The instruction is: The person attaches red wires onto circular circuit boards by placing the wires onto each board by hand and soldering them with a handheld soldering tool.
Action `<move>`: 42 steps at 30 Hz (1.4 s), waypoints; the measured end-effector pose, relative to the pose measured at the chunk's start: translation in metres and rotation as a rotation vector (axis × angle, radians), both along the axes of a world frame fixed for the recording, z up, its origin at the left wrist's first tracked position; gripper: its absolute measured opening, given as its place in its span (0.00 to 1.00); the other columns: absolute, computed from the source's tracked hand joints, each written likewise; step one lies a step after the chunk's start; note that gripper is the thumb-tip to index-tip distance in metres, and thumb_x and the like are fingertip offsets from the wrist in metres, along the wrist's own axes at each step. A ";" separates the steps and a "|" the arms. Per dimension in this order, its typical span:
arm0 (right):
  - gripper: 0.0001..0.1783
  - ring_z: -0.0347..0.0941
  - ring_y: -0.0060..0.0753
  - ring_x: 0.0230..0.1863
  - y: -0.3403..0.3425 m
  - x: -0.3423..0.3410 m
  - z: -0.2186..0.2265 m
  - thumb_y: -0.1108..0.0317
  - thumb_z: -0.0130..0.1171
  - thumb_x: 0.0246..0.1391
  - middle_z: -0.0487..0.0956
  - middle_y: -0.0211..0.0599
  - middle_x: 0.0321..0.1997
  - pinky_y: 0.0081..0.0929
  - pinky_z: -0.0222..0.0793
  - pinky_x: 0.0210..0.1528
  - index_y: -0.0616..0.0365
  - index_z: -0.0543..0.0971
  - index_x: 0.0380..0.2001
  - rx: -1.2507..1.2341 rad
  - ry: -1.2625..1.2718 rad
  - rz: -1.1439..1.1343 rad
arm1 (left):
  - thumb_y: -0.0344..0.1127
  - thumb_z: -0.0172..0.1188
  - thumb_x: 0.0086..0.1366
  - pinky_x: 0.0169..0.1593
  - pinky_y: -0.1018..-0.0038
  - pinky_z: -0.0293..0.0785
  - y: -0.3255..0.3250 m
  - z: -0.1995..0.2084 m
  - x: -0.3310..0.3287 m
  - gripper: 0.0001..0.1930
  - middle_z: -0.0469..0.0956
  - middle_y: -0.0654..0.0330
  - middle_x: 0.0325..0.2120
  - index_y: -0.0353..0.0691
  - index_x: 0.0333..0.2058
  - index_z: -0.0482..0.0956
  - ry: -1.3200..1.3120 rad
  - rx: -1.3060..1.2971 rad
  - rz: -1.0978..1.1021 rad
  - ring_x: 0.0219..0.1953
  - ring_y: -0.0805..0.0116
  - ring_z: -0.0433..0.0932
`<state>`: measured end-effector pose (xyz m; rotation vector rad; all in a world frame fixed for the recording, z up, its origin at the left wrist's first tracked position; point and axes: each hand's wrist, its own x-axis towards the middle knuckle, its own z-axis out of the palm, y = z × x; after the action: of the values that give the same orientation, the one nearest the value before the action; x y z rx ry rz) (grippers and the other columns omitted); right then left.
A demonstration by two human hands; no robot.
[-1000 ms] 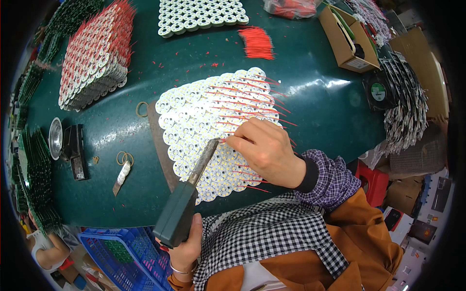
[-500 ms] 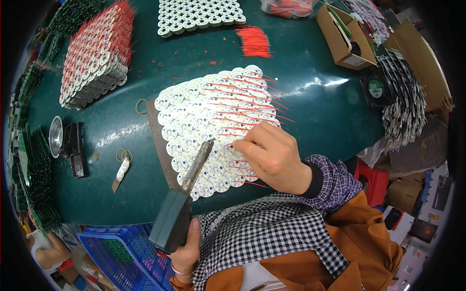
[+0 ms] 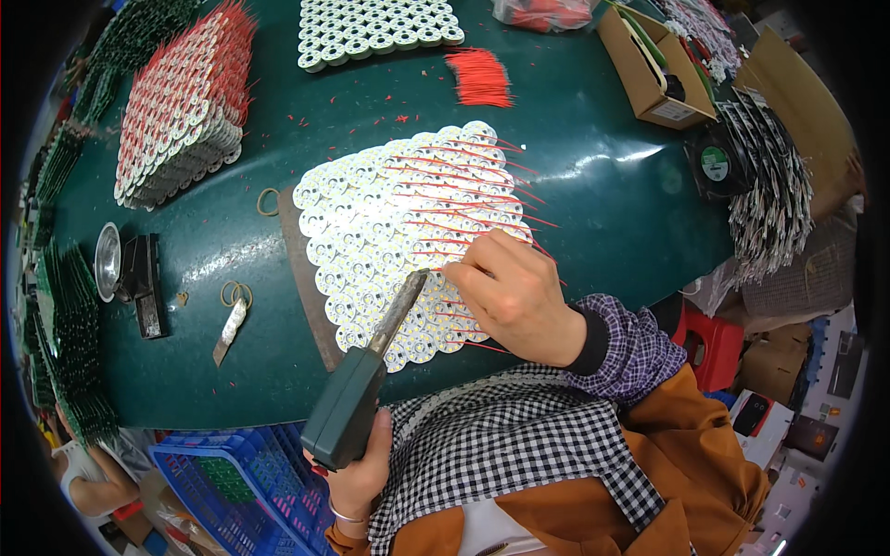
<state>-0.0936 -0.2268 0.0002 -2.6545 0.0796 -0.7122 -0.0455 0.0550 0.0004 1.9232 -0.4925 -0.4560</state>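
Note:
My left hand [image 3: 363, 463] is wrapped round the handle of a green soldering gun [image 3: 345, 408]. Its metal barrel slants up and its tip meets a panel of round white LED boards [image 3: 362, 222] in the middle of the table. Close to that tip, my right hand [image 3: 514, 292] rests low over the panel with thumb and forefinger pinched on a thin red wire, mostly hidden by the fingers. Several other red wires [image 3: 473, 199] lie across the panel's right half, their ends sticking out past its edge. Under the panel's left side shows a brown board [image 3: 301, 269].
A bundle of red wires [image 3: 480, 78] lies beyond the panel, near another white panel [image 3: 375, 32]. Stacked wired panels [image 3: 181, 111] stand far left. A cardboard box [image 3: 654, 74] and solder spool [image 3: 714, 165] are at right. A metal dish [image 3: 108, 262] and wrapped blade [image 3: 232, 324] lie left.
The soldering gun has moved right and slightly up, bringing its tip to the pinched wire's end. My right hand stays in nearly the same place.

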 end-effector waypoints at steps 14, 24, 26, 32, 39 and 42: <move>0.06 0.71 0.34 0.33 0.001 0.000 -0.001 0.76 0.59 0.40 0.70 0.35 0.29 0.30 0.70 0.31 0.60 0.76 0.27 -0.053 0.018 -0.001 | 0.15 0.62 0.60 0.23 0.78 0.68 0.001 0.005 -0.011 0.18 0.81 0.53 0.36 0.27 0.50 0.76 0.068 -0.203 0.153 0.21 0.75 0.74; 0.08 0.72 0.34 0.37 -0.006 -0.025 0.053 0.74 0.61 0.42 0.73 0.33 0.31 0.28 0.68 0.33 0.59 0.79 0.30 -0.170 0.180 -0.075 | 0.15 0.60 0.60 0.22 0.79 0.67 0.014 -0.005 -0.004 0.23 0.81 0.47 0.46 0.27 0.56 0.73 -0.036 -0.174 0.150 0.20 0.76 0.71; 0.10 0.74 0.35 0.34 -0.002 -0.023 0.062 0.77 0.63 0.40 0.75 0.33 0.30 0.29 0.70 0.32 0.59 0.81 0.32 -0.124 0.117 -0.062 | 0.15 0.61 0.59 0.22 0.79 0.67 0.014 -0.006 -0.004 0.24 0.81 0.47 0.47 0.28 0.56 0.73 -0.043 -0.166 0.174 0.20 0.77 0.72; 0.10 0.76 0.37 0.32 0.010 0.000 0.028 0.80 0.66 0.42 0.76 0.34 0.29 0.32 0.71 0.32 0.60 0.81 0.31 0.033 0.042 0.018 | 0.16 0.62 0.60 0.23 0.80 0.68 0.011 -0.002 -0.006 0.24 0.82 0.48 0.46 0.29 0.56 0.74 -0.062 -0.136 0.102 0.21 0.78 0.73; 0.07 0.73 0.36 0.34 0.015 0.001 0.006 0.78 0.59 0.41 0.72 0.35 0.29 0.33 0.70 0.34 0.59 0.78 0.28 0.030 0.050 -0.009 | 0.19 0.64 0.62 0.24 0.81 0.71 0.018 -0.003 -0.007 0.20 0.82 0.53 0.44 0.29 0.54 0.75 -0.034 -0.062 0.049 0.24 0.78 0.75; 0.07 0.73 0.36 0.34 0.014 0.002 0.005 0.78 0.59 0.41 0.72 0.35 0.29 0.33 0.70 0.33 0.59 0.78 0.28 0.017 0.044 -0.006 | 0.20 0.64 0.63 0.25 0.81 0.73 0.016 0.002 -0.004 0.18 0.82 0.56 0.42 0.30 0.52 0.77 -0.031 0.027 0.003 0.25 0.78 0.76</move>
<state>-0.0917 -0.2124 0.0057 -2.6550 0.1052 -0.6529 -0.0499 0.0712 0.0023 1.9590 -0.5059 -0.4341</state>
